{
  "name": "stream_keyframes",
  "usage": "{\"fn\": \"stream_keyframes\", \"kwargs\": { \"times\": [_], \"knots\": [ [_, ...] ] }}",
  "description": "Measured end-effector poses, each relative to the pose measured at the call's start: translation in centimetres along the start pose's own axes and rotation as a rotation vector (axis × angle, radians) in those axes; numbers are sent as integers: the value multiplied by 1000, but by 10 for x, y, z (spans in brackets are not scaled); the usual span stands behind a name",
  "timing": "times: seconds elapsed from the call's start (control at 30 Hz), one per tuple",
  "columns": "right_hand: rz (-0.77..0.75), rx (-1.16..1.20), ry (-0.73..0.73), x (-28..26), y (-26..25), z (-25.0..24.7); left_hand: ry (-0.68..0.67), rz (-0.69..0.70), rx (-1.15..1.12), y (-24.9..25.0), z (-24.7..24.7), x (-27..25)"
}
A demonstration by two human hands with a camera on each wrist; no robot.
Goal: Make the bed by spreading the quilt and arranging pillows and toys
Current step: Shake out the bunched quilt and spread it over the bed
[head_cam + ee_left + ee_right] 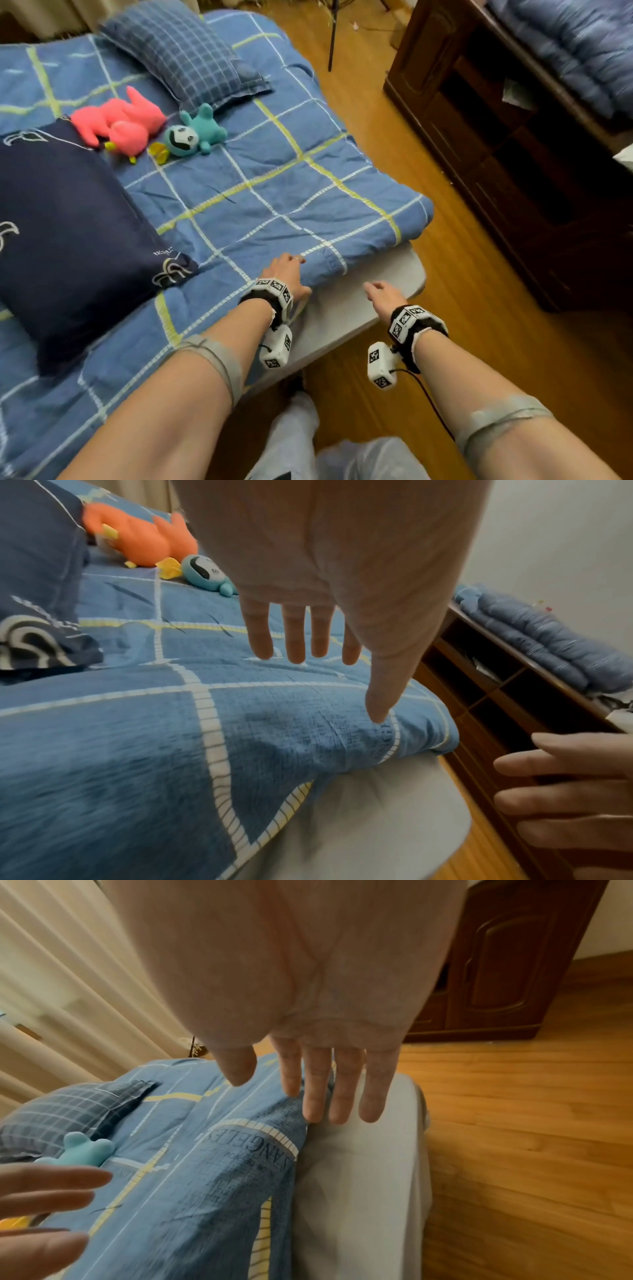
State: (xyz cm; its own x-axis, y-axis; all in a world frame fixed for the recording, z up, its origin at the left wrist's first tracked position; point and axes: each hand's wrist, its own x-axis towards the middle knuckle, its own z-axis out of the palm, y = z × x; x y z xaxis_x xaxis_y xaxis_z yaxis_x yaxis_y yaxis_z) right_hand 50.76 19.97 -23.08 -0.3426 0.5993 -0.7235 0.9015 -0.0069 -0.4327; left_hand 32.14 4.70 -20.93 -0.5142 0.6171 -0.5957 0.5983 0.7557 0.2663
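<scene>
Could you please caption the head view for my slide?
Open left hand on blue checked quilt; open right hand over bare grey mattress.

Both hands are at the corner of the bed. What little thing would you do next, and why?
Probably take the quilt edge with both open hands, left hand and right hand, and draw it toward the corner. The grey mattress is bare there, while pillows and toys already lie in place.

Wooden floor, dark cabinet, cream curtains
</scene>
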Motion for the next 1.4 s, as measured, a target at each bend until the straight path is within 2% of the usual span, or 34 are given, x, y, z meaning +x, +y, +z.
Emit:
{"fn": "stream_keyframes", "kwargs": {
  "times": [0.1, 0.2, 0.3, 0.37, 0.47, 0.57, 0.63, 0.73, 0.8, 0.87, 0.97, 1.03, 1.1, 1.17, 1.23, 1.3, 1.4],
  "knots": [
    [108, 52, -29, 68, -4, 9, -50, -16, 139, 6, 5, 42],
    [194, 176, -53, 131, -7, 19, -91, -111, 205, 5, 18, 78],
    [227, 242, -134, 162, -32, 13, -83, -175, 217, 9, 26, 102],
    [200, 266, -126, 178, -49, 5, -71, -199, 213, 13, 24, 110],
    [38, 184, -70, 185, -101, -24, 40, -326, 59, 15, 2, 109],
    [-259, 146, -42, 176, -188, -49, 231, -514, -127, 20, -42, 105],
    [-446, 133, -185, 186, -235, -51, 292, -571, -268, 23, -66, 105],
    [-573, -104, -421, 197, -265, -49, 200, -494, -429, 25, -64, 104],
    [-608, -303, -413, 201, -250, -48, 94, -456, -341, 22, -39, 107],
    [-610, -442, -412, 215, -214, -40, -41, -442, -182, 16, -6, 115],
    [-624, -428, -353, 240, -171, -24, -162, -435, -7, 5, 29, 140],
    [-597, -393, -307, 262, -157, -10, -192, -442, 37, -8, 47, 164],
    [-645, -446, -299, 284, -147, 4, -225, -444, 82, -21, 64, 188],
    [-786, -686, -298, 304, -135, 19, -248, -444, 115, -30, 81, 208],
    [-855, -972, -288, 317, -118, 34, -204, -452, 121, -35, 94, 221],
    [-818, -1066, -227, 321, -106, 50, -126, -412, 102, -45, 95, 231],
    [-764, -1021, -127, 308, -114, 58, -177, -334, 16, -56, 73, 230]
  ]
}}
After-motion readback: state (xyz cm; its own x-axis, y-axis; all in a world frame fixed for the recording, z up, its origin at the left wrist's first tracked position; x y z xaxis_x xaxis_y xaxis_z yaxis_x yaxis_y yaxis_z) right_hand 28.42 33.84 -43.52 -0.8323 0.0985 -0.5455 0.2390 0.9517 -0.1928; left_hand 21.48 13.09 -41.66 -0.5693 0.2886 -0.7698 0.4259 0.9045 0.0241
